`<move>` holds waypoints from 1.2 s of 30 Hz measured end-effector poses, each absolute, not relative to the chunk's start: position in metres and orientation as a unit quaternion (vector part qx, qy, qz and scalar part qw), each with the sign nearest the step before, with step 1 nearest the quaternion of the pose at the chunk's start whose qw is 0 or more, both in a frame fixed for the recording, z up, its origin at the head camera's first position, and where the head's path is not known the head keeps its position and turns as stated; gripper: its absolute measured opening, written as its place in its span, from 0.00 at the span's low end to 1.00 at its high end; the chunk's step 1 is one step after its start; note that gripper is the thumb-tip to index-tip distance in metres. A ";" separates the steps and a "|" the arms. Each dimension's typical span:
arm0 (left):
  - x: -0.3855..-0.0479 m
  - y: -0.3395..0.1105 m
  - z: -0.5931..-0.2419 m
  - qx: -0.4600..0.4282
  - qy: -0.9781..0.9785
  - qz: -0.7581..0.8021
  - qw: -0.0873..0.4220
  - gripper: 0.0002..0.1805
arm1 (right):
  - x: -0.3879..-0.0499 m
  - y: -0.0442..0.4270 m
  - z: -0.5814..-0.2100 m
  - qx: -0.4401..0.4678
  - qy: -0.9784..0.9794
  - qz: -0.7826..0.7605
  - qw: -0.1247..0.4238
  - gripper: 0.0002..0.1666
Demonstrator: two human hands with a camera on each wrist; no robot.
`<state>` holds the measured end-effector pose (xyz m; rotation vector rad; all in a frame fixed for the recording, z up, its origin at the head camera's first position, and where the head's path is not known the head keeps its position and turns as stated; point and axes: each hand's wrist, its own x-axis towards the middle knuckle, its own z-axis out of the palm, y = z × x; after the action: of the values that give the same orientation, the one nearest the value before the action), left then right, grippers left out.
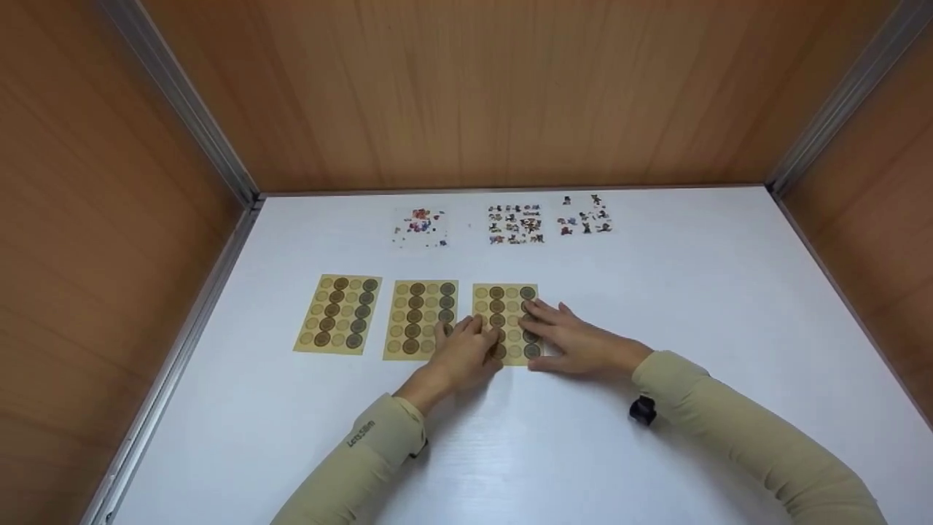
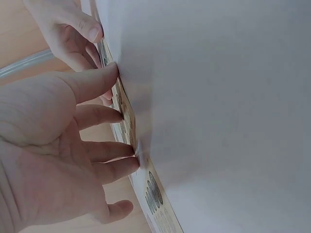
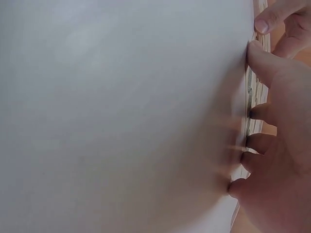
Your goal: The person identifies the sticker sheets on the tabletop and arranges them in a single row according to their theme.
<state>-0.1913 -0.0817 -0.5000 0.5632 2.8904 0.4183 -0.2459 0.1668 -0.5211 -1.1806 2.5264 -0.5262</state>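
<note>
Three tan sticker sheets printed with rows of coin-like circles lie in a row on the white table. On the right-hand sheet (image 1: pixel 504 292) both hands rest. My left hand (image 1: pixel 463 354) touches its left and lower part, the fingertips spread along the edge in the left wrist view. Across its right edge lies my right hand (image 1: pixel 583 344), fingers extended and touching the sheet and table. The middle sheet (image 1: pixel 397 350) is partly covered by the left hand's fingers. Farther left is the third sheet (image 1: pixel 337 315), flat and slightly slanted.
Along the back lie three clear sheets of small colourful stickers: a left one (image 1: pixel 420 226), a middle one (image 1: pixel 516 224) and a right one (image 1: pixel 585 217). Wooden panels (image 1: pixel 466 95) with metal corner rails enclose the white table (image 1: pixel 729 306).
</note>
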 end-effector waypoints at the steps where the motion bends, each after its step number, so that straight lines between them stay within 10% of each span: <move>1: -0.192 -0.082 -0.500 0.189 0.968 0.140 0.084 0.28 | -0.246 0.166 -0.520 -0.410 0.880 -0.185 0.154 0.50; 26: -0.198 -0.085 -0.497 0.187 0.966 0.150 0.100 0.29 | -0.258 0.161 -0.505 -0.398 0.882 -0.177 0.178 0.46; 36: -0.257 -0.134 -0.487 0.088 0.954 0.280 0.060 0.27 | -0.294 0.117 -0.491 -0.369 0.893 -0.215 0.143 0.40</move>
<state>-0.2570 -0.1342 -0.4868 0.2651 2.8882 0.8484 -0.2938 0.1174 -0.4912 -1.0636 2.5760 -0.6203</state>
